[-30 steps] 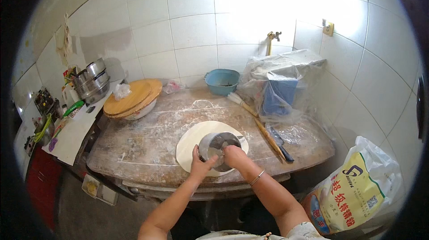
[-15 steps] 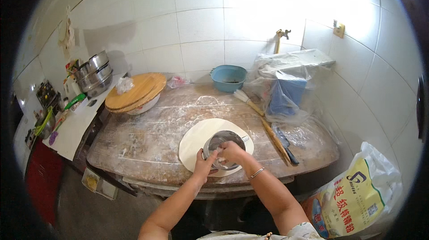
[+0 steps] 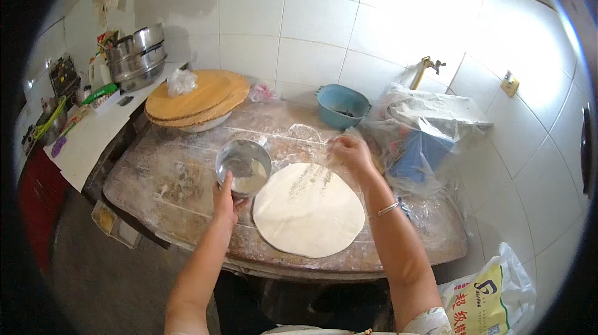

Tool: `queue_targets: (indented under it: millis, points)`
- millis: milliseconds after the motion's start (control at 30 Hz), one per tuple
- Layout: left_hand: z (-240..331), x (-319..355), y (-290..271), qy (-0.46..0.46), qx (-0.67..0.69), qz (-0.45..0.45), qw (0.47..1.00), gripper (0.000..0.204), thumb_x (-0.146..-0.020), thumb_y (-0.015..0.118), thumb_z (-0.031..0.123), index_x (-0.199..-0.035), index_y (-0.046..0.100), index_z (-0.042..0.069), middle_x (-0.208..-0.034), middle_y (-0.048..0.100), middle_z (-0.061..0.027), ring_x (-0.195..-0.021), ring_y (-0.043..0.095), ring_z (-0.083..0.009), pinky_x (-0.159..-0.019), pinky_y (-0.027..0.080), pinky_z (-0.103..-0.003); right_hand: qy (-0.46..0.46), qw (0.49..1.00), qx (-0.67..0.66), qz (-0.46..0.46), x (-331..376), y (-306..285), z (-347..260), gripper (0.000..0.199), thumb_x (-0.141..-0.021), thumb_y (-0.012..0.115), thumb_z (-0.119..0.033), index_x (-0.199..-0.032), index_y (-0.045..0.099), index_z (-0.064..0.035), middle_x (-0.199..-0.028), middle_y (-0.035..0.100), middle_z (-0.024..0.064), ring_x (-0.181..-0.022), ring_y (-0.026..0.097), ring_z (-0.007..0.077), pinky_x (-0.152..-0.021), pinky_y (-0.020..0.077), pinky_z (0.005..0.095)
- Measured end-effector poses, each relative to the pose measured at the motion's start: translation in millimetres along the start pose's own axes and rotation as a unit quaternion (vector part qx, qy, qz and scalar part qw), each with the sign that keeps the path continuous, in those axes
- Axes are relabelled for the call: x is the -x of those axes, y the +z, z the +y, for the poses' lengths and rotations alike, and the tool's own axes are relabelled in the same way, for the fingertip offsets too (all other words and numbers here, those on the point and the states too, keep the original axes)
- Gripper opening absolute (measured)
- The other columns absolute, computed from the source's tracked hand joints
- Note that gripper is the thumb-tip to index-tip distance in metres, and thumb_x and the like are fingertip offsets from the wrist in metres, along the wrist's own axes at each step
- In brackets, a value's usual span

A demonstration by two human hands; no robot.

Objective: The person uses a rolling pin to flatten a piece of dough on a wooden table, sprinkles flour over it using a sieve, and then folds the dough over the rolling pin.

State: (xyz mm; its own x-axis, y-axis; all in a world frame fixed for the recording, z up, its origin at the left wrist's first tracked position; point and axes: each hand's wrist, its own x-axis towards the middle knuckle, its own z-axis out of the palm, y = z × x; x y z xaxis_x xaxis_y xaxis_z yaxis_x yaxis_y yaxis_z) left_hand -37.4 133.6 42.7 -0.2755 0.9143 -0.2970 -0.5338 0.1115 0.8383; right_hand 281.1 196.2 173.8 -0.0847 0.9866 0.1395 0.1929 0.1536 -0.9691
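Left hand (image 3: 227, 201): clamped on the near rim of a steel bowl (image 3: 240, 159), thumb on the edge, fingers beneath
Right hand (image 3: 350, 153): fingers curled in, blurred, raised near the dough's far edge; cannot tell whether they pinch anything
Bowl: tilted, white powder inside, just left of the dough's far side
Dough sheet (image 3: 308, 223): flat and roundish on the floury worktable (image 3: 140, 170), pale streaks across its far part
Table's far side: round wooden boards (image 3: 215, 93) at left, blue plastic basin (image 3: 335, 118) past the right hand
Beside the basin: plastic-draped blue box (image 3: 425, 151)
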Motion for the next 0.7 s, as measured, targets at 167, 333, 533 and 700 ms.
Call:
queue_targets:
  millis: [167,333,533,700]
  points:
    - [4,-9,-10,-0.009,-0.012,0.029,0.999,0.085,-0.081,0.07,0.058,-0.142,0.029,0.014,-0.13,0.048,-0.0169,-0.104,0.06,-0.0314,-0.076,0.056,-0.045,0.157,0.969,0.164,-0.099,29,-39,4,0.016,-0.088,0.056,-0.004,-0.099,0.067,0.0034,-0.085,0.066,0.0095,-0.072,0.065,0.0175,-0.064,0.0544,0.0308]
    - [-19,-15,-15,-0.044,0.007,0.032,0.998,0.085,-0.081,0.071,0.058,-0.142,0.029,0.014,-0.132,0.047,-0.0154,-0.106,0.059,-0.0324,-0.078,0.056,-0.047,0.122,0.991,0.004,-0.054,44,-46,48,0.016,-0.089,0.059,-0.006,-0.101,0.065,0.0031,-0.089,0.066,0.008,-0.075,0.066,0.018,-0.068,0.0576,0.0314]
    - [-19,1,-7,-0.039,0.012,-0.001,0.999,0.08,-0.082,0.069,0.058,-0.139,0.033,0.016,-0.131,0.047,-0.0154,-0.109,0.058,-0.0321,-0.079,0.056,-0.045,0.056,0.994,-0.09,0.024,48,-55,49,0.02,-0.089,0.061,-0.006,-0.104,0.064,0.0068,-0.087,0.067,0.0097,-0.072,0.065,0.0167,-0.064,0.0548,0.0315]
    - [-1,4,-22,-0.034,0.009,0.023,0.999,0.08,-0.082,0.069,0.059,-0.139,0.033,0.015,-0.134,0.045,-0.0165,-0.111,0.056,-0.0324,-0.081,0.054,-0.047,0.104,0.96,0.181,-0.187,69,-20,43,0.019,-0.087,0.059,-0.003,-0.102,0.069,0.0043,-0.097,0.069,0.0096,-0.076,0.063,0.0149,-0.064,0.0551,0.031]
